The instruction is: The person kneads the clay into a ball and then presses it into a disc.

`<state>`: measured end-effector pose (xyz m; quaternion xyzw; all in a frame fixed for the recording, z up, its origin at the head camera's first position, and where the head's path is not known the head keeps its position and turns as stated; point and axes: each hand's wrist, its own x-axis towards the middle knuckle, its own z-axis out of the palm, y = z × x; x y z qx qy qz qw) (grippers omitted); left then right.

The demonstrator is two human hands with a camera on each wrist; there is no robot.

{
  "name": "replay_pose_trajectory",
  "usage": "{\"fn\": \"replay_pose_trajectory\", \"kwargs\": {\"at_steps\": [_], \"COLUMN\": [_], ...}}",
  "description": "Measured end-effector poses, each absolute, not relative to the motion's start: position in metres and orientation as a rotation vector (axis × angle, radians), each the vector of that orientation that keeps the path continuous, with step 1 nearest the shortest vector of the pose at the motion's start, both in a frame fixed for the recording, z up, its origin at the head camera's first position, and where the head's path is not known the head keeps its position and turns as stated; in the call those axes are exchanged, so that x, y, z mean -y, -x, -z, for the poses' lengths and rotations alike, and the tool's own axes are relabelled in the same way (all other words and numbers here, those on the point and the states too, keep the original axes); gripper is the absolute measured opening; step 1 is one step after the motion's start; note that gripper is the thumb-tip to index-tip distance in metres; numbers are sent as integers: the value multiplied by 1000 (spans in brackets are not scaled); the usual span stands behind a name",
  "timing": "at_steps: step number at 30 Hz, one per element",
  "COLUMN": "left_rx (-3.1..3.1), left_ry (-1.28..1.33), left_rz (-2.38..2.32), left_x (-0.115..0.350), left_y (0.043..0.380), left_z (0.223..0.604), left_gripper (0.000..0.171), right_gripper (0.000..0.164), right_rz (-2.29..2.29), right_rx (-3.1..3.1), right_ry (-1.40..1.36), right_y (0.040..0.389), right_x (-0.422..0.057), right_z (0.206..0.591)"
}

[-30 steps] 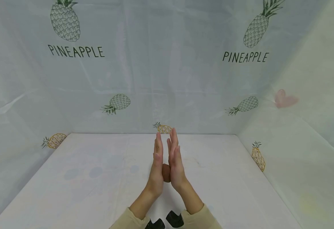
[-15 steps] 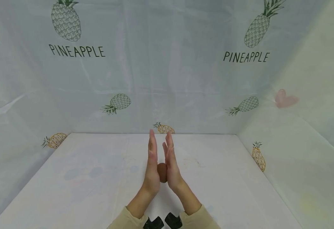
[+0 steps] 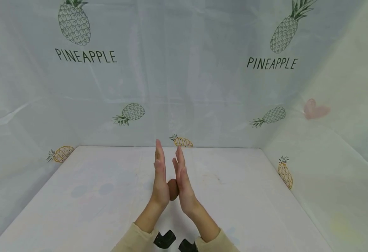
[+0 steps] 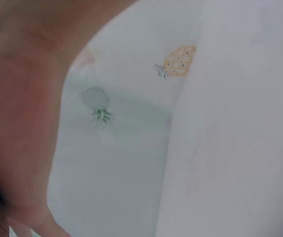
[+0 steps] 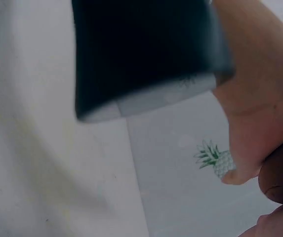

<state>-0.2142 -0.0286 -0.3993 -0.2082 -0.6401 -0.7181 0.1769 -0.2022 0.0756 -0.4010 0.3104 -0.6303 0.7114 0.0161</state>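
Pineapple-print backdrop [image 3: 184,80], white table [image 3: 250,196]. Brown lump [image 3: 173,189] — between left hand [image 3: 160,182] and right hand [image 3: 185,190], touching both palms, neither nearer; long axis roughly upright, alongside the palms. Fingers straight, uncurled — fingertips apart, palms pressing the lump.

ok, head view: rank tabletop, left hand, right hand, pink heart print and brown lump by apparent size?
Largest to smallest:
1. Tabletop
2. Left hand and right hand: look alike, not ranked
3. Pink heart print
4. Brown lump, judged by the part visible between the palms
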Motion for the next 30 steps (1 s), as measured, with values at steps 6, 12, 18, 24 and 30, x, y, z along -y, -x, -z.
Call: {"fn": "replay_pose_trajectory", "kwargs": {"at_steps": [6, 12, 18, 24, 30], "left_rx": [1846, 1956, 2012, 2016, 2008], "left_ry": [566, 578, 646, 706, 780], "left_rz": [1986, 1975, 2005, 2016, 1955], "left_x": [29, 21, 14, 10, 3], "left_y": [219, 220, 214, 209, 204], "left_z": [404, 412, 414, 413, 417], "left_gripper": [69, 68, 64, 61, 61], "right_gripper": [67, 65, 65, 64, 65], "right_rz": [-2204, -2174, -2165, -2189, -2191], "right_rx": [1949, 1911, 1848, 1826, 1821], "right_ry": [-943, -933, -905, -905, -809], "right_y": [199, 200, 202, 204, 206], "right_x": [-76, -83, -89, -93, -100], "right_z": [398, 394, 389, 387, 385]}}
